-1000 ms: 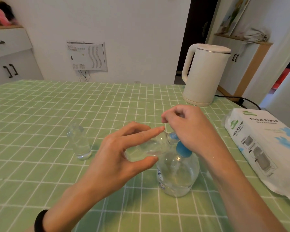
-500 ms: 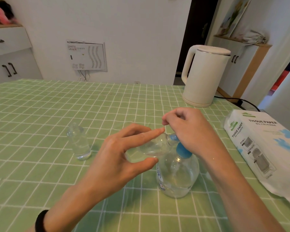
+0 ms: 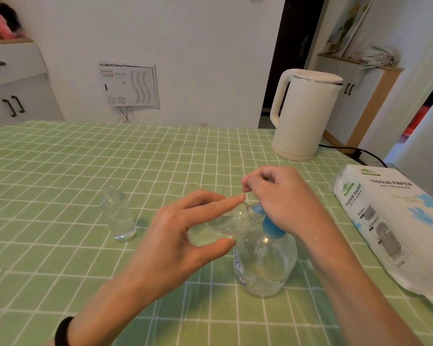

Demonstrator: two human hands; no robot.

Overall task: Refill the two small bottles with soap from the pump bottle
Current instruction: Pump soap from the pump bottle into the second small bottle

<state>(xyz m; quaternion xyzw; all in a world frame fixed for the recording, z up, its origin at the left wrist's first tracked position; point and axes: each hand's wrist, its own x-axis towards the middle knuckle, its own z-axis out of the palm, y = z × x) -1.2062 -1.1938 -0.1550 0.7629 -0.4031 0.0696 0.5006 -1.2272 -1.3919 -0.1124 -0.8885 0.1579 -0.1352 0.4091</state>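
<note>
A clear pump bottle [image 3: 265, 265] with a blue pump head [image 3: 270, 227] stands on the green checked tablecloth. My left hand [image 3: 185, 231] holds a small clear bottle [image 3: 229, 222] tilted on its side, its mouth at the blue spout. My right hand [image 3: 283, 198] rests on top of the pump head with its fingers curled; the pump top is hidden under it. A second small clear bottle [image 3: 118, 216] stands upright and uncapped to the left, part full of clear liquid.
A white electric kettle [image 3: 303, 116] stands at the back right, its black cord [image 3: 360, 152] running off the table. A pack of tissue paper [image 3: 395, 221] lies along the right edge. The green tablecloth [image 3: 60, 171] covers the table.
Both hands and the bottles keep their places. The view has shifted slightly; no clear motion of the pump.
</note>
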